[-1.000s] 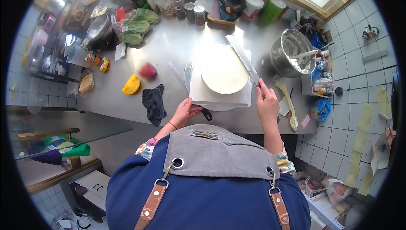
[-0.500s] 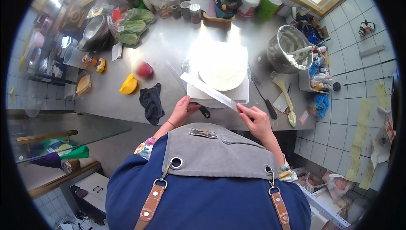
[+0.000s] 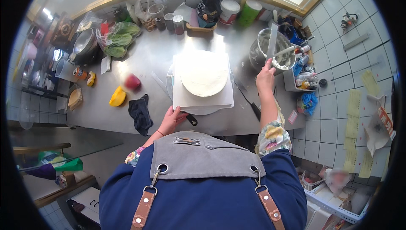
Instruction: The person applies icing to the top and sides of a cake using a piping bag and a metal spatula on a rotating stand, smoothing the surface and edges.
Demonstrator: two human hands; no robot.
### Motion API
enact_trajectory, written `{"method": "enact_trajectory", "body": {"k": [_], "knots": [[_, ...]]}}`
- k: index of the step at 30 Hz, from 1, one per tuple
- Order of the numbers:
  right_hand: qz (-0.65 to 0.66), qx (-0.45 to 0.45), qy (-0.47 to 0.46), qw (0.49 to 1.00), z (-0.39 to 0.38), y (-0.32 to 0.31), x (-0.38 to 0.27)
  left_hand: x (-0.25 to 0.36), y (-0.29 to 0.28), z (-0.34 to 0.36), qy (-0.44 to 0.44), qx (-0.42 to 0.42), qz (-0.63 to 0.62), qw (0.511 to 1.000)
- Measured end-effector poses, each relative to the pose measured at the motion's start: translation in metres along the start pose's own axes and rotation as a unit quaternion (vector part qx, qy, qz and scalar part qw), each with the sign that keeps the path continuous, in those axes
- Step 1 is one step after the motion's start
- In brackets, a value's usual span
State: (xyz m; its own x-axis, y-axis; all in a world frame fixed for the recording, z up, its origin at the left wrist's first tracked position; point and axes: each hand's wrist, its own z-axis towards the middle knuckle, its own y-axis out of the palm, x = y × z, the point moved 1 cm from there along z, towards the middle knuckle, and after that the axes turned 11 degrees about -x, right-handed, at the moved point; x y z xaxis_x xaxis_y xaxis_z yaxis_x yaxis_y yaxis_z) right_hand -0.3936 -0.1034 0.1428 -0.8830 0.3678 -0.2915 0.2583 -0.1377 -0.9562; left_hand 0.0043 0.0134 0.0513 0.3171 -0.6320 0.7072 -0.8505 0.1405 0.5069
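A round white-frosted cake (image 3: pixel 204 79) sits on a square white board (image 3: pixel 220 99), over a round turntable (image 3: pixel 205 112). My left hand (image 3: pixel 170 120) is at the board's near left corner, thumb and fingers apart, seemingly touching its edge. Beside those fingers lies a black handle (image 3: pixel 191 120). Out to the right, my right hand (image 3: pixel 266 79) is closed around an icing spatula (image 3: pixel 272 39). Its long flat blade points away from me over the metal mixing bowl (image 3: pixel 259 52), which holds white cream (image 3: pixel 282 63) and a pale-handled scraper (image 3: pixel 285 51).
A black-handled knife (image 3: pixel 255 110) lies right of the turntable. To the left are a dark cloth (image 3: pixel 141 115), a yellow fruit (image 3: pixel 117 96) and a red fruit (image 3: pixel 132 82). Bagged leafy greens (image 3: pixel 121 39), jars and tubs line the back. A bin of bottles (image 3: pixel 305 79) stands beyond the bowl.
My right hand has carried the spatula from the cake's near edge to the mixing bowl at right, its blade now pointing away. My left hand stays by the board's corner.
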Motion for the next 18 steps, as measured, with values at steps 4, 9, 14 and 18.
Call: {"method": "enact_trajectory", "body": {"k": [4, 9, 14, 18], "knots": [[-0.011, -0.030, 0.002, 0.999, -0.026, 0.017, 0.000, -0.004, -0.013, 0.006, 0.017, -0.009, 0.037, 0.999], [0.034, -0.082, -0.045, 0.995, -0.198, 0.019, 0.011, 0.002, -0.024, 0.008, 0.038, 0.022, 0.056, 0.997], [0.103, -0.039, -0.094, 0.989, -0.260, -0.022, 0.014, 0.027, -0.037, 0.028, 0.036, 0.058, 0.018, 0.997], [0.212, 0.095, -0.182, 0.955, -0.196, -0.042, -0.004, 0.034, -0.040, 0.045, 0.082, 0.092, 0.000, 0.992]]}}
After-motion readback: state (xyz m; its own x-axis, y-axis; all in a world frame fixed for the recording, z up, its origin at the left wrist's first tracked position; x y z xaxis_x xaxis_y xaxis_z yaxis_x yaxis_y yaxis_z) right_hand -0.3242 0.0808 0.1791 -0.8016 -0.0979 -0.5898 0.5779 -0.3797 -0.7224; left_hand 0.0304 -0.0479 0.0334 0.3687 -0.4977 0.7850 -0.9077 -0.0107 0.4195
